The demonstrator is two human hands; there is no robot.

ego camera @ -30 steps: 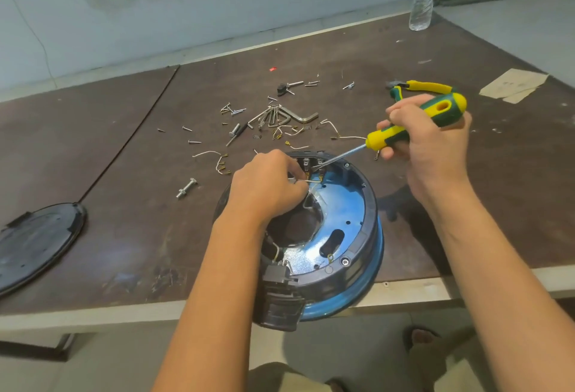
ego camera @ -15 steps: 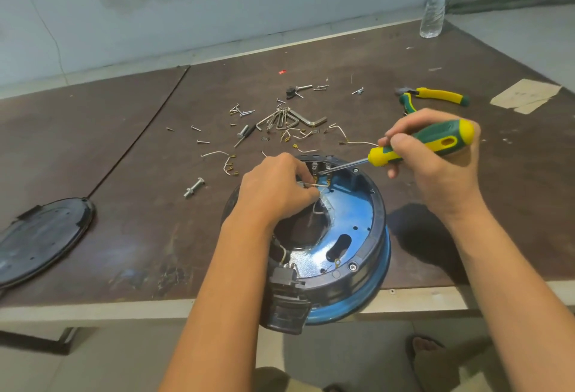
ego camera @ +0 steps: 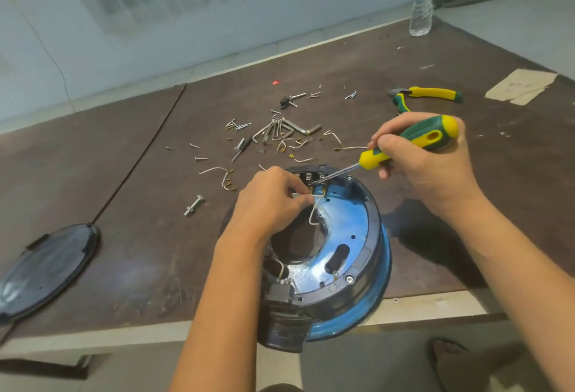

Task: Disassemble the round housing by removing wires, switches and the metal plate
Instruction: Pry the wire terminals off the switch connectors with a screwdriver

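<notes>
Presently the round housing sits at the near edge of the table, its black connector end overhanging the rim toward the person. Inside it the blue metal plate is in place, with a large central opening and a slot.

The left hand has its fingers curled, thumb and forefinger pinching a pale wire that loops down from the terminals at the housing's far wall. The right hand has its fingers wrapped round the green-and-yellow handle of a screwdriver. The shaft is angled down-left, tip at the same terminals, just beside the left fingertips. Whether the tip touches a terminal cannot be told.

Beyond the housing lie scattered screws, cut wire pieces with brass ends, a bunch of hex keys and one bolt. The pliers, yellow-green grips, lie beyond the right hand. A black round lid lies far left. A water bottle stands at the far table edge, and a cardboard scrap lies at right.
</notes>
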